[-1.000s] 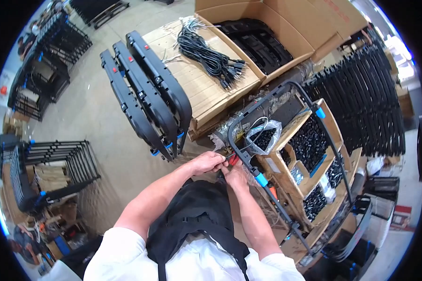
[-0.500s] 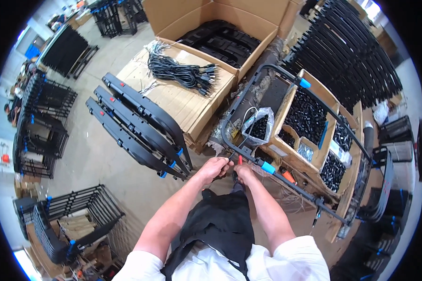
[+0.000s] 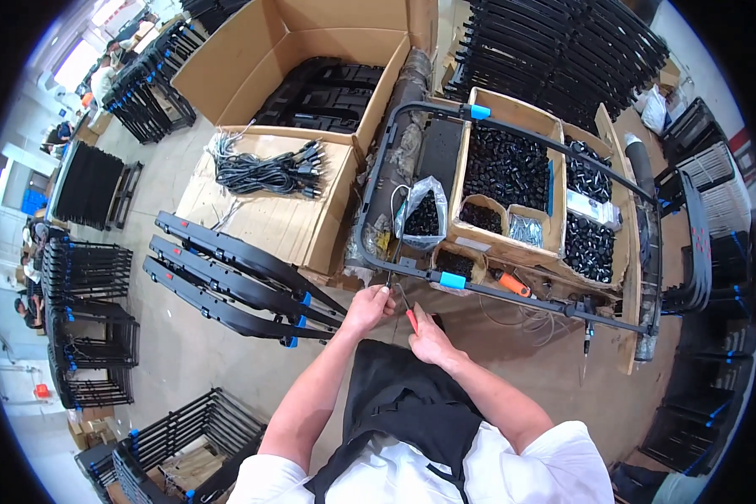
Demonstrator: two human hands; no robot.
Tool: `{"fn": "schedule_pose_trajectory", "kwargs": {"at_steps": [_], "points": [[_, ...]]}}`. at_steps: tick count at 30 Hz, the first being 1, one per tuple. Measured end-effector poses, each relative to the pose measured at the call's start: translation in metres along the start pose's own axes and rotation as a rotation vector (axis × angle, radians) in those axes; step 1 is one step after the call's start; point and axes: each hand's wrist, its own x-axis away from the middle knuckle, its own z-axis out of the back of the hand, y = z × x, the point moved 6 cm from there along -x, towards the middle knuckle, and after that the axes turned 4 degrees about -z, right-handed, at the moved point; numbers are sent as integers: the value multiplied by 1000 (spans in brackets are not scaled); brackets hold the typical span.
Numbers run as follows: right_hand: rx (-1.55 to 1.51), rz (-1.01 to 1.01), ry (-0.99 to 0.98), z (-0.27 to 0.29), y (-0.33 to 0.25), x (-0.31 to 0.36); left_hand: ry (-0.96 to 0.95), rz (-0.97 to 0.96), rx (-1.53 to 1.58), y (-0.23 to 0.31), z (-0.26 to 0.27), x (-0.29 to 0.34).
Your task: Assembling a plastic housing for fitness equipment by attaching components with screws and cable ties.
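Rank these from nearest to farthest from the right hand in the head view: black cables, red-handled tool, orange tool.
1. Red-handled tool: held in the right hand.
2. Orange tool: ahead and to the right.
3. Black cables: on the cardboard box, ahead and left.

The black frame (image 3: 546,306) obstructs the parts box (image 3: 512,255) (free room between its bars).
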Motion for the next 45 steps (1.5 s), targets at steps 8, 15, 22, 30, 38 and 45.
{"fn": "schedule_pose_trajectory", "kwargs": {"at_steps": [8,15,22,30,38,45], "points": [[-27,44,-105,0,-8,-1,80,34,-51,8,-6,5],[48,82,-58,11,-23,6,147,6,-88,10,-12,6],[172,-4,35,18,-48,22,118,-92,-184,20,-11,13],[-21,-110,281,0,-66,24,-147,-141,144,-22,13,-20],[56,-192,402,-15,-88,33,-227,-173,-38,9,24,-13],[135,-240,486,-9,-105,34,380,-939,-1016,122,37,-15]]}}
